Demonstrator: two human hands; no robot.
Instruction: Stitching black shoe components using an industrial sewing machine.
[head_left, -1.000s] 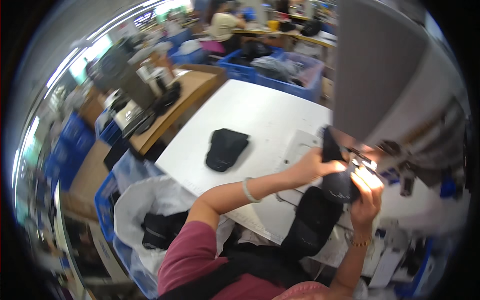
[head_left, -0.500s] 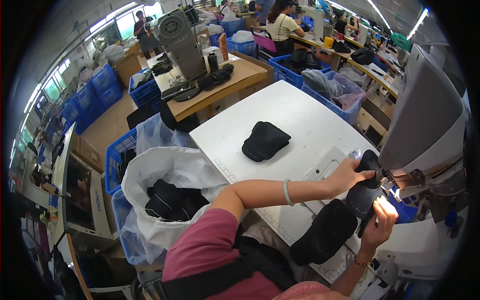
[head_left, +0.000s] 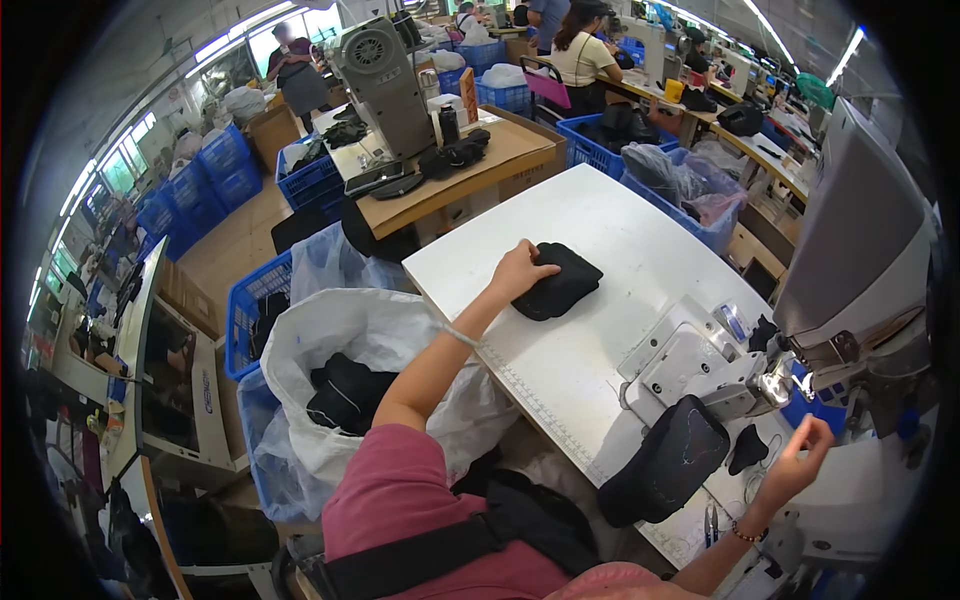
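My left hand (head_left: 522, 272) is at a small stack of black fabric pieces (head_left: 560, 284) on the white table, its thumb on top and its fingers closed at the edge. My right hand (head_left: 800, 458) is raised near the sewing machine's needle area (head_left: 785, 385), fingertips drawn together; whether anything is between them cannot be made out. Closer to me lies a larger pile of black fabric pieces (head_left: 655, 470), with stitching and loose thread on its top piece. A small black scrap (head_left: 748, 450) lies between that pile and my right hand.
The sewing machine's grey head (head_left: 850, 230) stands at the right. Metal thread snips (head_left: 711, 522) lie by the near edge. A white sack (head_left: 290, 400) with black pieces inside stands left of the white table (head_left: 480, 230). Blue crates (head_left: 690, 195) and co-workers (head_left: 583, 60) are farther back.
My left hand has left the machine and reached across to the small stack. My right hand has drawn slightly away from the needle area. The piece both hands held there is gone from it.
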